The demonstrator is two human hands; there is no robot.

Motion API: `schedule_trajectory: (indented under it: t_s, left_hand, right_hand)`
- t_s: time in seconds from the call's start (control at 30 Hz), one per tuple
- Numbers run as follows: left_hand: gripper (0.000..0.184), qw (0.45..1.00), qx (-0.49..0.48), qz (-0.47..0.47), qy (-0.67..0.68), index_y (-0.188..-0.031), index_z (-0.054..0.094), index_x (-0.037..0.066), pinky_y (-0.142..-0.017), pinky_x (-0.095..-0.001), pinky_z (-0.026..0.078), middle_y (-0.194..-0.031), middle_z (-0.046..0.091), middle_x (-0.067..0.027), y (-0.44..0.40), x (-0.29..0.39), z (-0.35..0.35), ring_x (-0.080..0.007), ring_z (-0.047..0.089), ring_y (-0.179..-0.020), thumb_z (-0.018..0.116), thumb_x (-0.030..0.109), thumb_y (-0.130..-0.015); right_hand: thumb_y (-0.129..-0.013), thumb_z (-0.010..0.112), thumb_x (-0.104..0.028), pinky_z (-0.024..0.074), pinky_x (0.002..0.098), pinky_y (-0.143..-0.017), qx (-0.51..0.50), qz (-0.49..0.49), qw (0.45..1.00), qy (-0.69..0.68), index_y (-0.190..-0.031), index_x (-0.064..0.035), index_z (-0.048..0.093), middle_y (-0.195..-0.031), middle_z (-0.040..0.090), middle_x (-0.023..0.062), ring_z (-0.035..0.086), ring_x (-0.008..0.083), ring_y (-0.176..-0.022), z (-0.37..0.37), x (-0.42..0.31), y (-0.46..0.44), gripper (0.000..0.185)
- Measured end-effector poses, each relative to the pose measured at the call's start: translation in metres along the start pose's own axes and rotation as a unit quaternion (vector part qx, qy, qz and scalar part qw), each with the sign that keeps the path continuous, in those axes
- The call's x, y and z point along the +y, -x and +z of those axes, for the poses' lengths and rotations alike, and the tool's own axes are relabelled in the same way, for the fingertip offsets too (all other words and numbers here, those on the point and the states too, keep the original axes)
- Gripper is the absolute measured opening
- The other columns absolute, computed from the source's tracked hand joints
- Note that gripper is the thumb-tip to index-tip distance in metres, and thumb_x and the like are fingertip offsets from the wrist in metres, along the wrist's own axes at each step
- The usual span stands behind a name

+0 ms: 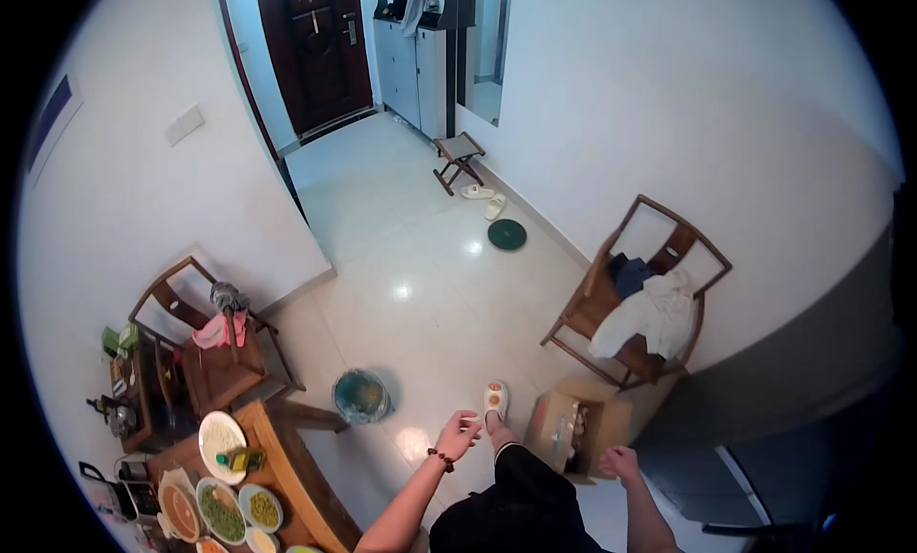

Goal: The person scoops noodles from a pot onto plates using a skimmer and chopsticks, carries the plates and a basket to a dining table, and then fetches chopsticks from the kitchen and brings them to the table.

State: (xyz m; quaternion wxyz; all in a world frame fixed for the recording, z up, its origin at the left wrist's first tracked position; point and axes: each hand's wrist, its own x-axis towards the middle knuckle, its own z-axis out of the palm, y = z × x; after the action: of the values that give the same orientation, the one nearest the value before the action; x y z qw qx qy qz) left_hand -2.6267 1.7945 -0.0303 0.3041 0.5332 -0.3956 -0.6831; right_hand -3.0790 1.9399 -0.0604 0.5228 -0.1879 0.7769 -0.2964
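Observation:
My left hand (458,435), with a beaded bracelet (442,458) at the wrist, hangs in the air in front of my body. Its fingers are loosely bent and apart, and nothing is in them. My right hand (621,462) is held out on the other side, its fingers curled in with nothing visible in them. Nearest to it is an opened cardboard box (605,427) on the floor, with items partly visible inside. One foot in a pale slipper (496,400) is forward, between the left hand and the box.
At left a wooden table (304,477) bears dishes of food and a bottle (239,458). A bin (362,396) stands beside it. Chairs with clothes stand left (224,367) and right (597,314). Farther off are a green disc (507,234), slippers, a folding stool (459,152) and a door (315,52).

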Motion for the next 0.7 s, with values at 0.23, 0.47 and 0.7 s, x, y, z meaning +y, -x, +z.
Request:
schedule_trajectory:
  t_s: [0.23,0.47,0.7]
  left_hand:
    - [0.042,0.986,0.139,-0.093,-0.016,-0.126,0.052,0.003,-0.072,-0.0336,0.057,-0.107,0.065,-0.0147,-0.172,0.137,-0.095,-0.0212,0.069,-0.088,0.067,0.027,-0.095]
    - [0.034,0.967,0.236,-0.031,0.093,-0.12,0.055,0.004,-0.07,-0.0329,0.057,-0.101,0.067,-0.0114,-0.345,0.244,-0.215,-0.0205,0.07,-0.084,0.067,0.024,-0.095]
    - [0.035,0.959,0.232,-0.042,0.155,-0.122,0.056,0.006,-0.071,-0.0318,0.057,-0.106,0.068,-0.0112,-0.556,0.356,-0.348,-0.0186,0.069,-0.087,0.066,0.026,-0.096]
  right_hand:
    - [-0.099,0.06,-0.02,0.0577,0.032,-0.065,-0.184,-0.102,0.977,0.048,-0.115,-0.0005,0.062,-0.095,0.07,0.0103,0.07,0.0201,-0.074,0.218,-0.287,-0.231,0.026]
    - [-0.1,0.058,-0.017,0.057,0.0297,-0.07,-0.449,-0.243,0.848,0.146,-0.12,0.0004,0.062,-0.1,0.071,0.0091,0.07,0.0178,-0.081,0.466,-0.614,-0.281,0.027]
    - [-0.101,0.057,-0.016,0.0574,0.03,-0.075,-0.395,-0.219,0.877,0.163,-0.121,0.0011,0.062,-0.104,0.071,0.0113,0.071,0.0198,-0.088,0.589,-0.811,-0.387,0.027]
